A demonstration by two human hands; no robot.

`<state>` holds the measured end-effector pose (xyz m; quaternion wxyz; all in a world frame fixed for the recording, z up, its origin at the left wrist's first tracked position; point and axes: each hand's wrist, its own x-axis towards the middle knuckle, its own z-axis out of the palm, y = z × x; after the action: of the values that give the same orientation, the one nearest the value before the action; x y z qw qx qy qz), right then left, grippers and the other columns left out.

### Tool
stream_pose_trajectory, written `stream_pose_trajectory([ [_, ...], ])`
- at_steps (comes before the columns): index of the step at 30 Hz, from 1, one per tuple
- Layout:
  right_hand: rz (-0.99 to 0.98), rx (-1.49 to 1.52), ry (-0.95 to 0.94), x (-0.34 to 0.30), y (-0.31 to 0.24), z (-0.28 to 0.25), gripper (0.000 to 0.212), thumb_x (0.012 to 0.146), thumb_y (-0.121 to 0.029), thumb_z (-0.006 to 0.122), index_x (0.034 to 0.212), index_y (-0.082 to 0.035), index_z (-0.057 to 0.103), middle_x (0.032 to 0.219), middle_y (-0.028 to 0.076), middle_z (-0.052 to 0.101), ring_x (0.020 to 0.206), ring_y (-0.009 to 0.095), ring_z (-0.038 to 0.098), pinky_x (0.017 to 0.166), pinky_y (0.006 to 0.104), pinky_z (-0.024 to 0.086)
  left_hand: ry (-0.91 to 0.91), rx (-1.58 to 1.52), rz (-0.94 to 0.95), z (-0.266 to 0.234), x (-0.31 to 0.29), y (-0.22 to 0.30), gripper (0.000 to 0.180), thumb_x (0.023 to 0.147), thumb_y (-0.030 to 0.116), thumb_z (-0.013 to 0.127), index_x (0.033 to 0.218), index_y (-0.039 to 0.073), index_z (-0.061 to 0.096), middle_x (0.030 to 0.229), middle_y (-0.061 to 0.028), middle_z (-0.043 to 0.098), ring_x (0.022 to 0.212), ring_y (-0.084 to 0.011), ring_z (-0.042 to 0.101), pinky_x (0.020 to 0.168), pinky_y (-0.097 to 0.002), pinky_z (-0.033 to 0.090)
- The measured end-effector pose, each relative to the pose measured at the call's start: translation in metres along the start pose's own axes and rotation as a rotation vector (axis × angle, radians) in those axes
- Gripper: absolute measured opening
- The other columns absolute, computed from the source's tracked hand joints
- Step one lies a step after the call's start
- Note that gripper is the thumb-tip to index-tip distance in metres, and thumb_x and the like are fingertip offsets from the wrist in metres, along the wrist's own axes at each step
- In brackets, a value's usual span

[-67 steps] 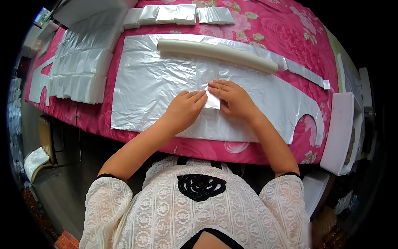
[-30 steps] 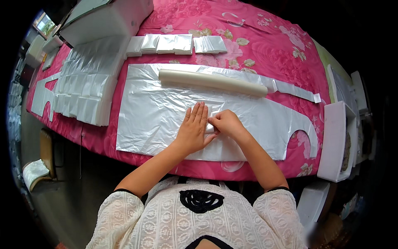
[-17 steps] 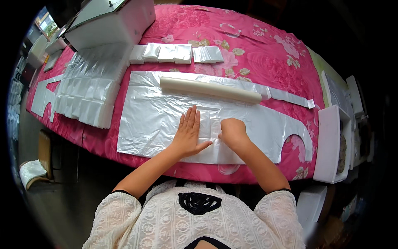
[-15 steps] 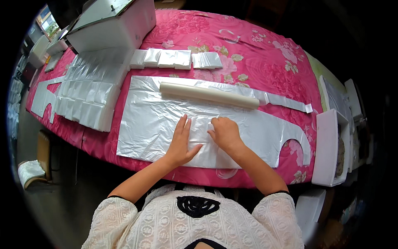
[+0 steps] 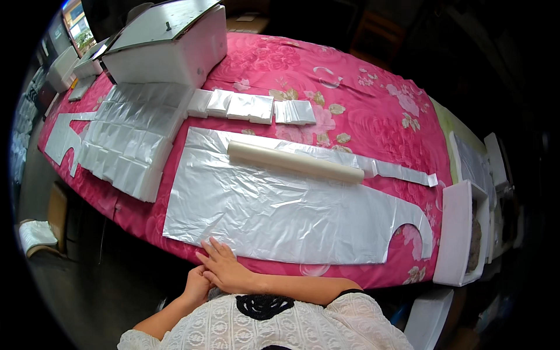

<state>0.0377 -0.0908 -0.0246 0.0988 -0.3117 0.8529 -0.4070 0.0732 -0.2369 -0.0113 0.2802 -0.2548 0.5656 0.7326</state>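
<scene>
A stack of flat, silvery-white plastic vest bags [image 5: 280, 216], with cut-out handles at the right, lies spread on the table before me. On its far part rests a long cream-coloured tube [image 5: 294, 162]. My right hand [image 5: 227, 269] reaches across to the left, fingers stretched and apart, their tips over the bags' near-left edge. Just beyond and below it, my left hand [image 5: 197, 286] is held close to my body with its fingers curled. The right hand partly covers it, so what the left fingers hold, if anything, is hidden.
Many folded white bags [image 5: 131, 137] lie in overlapping rows at the left, beside another vest bag [image 5: 63, 140]. Small folded stacks [image 5: 251, 109] line the far side. A white foam box [image 5: 169, 58] with a lid stands behind; another foam box [image 5: 458, 233] is at the right. Pink floral cloth [image 5: 373, 99] covers the table.
Both hands have left the middle of the bags and come together at the near-left edge. The small folded bag between them is gone from the stack's surface. The view has shifted slightly.
</scene>
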Motion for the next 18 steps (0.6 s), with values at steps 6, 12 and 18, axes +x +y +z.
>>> stream_pose_trajectory([
  [6,-0.3,-0.142,-0.017,0.004,0.036,-0.075,0.008,0.074,-0.01,0.058,0.078,-0.005,0.062,0.101,0.009,0.06,0.12,0.029,0.043,0.104,0.0482,0.028,-0.04,0.899,0.512,0.018,0.001,0.045,0.018,0.076,0.008,0.069,0.091,-0.002,0.066,0.074,-0.009,0.067,0.059,-0.0094,0.061,0.055,-0.0225,0.048],
  [12,0.142,0.034,0.557,0.047,0.121,-0.221,0.012,0.077,-0.013,0.068,0.084,-0.004,0.067,0.082,0.009,0.063,0.084,0.024,0.057,0.076,0.0334,0.044,0.034,0.738,0.706,0.031,0.019,0.073,0.033,0.074,0.005,0.068,0.106,0.001,0.062,0.102,-0.0128,0.064,0.093,-0.0205,0.063,0.076,-0.0295,0.051],
  [18,0.67,-0.021,0.821,0.095,0.249,-0.308,0.028,0.08,-0.024,0.063,0.1,-0.004,0.065,0.089,0.013,0.067,0.079,0.022,0.063,0.073,0.0335,0.048,-0.083,0.68,0.66,0.043,0.029,0.072,0.033,0.075,0.004,0.064,0.109,0.003,0.06,0.106,-0.0113,0.063,0.096,-0.021,0.062,0.078,-0.0304,0.05],
])
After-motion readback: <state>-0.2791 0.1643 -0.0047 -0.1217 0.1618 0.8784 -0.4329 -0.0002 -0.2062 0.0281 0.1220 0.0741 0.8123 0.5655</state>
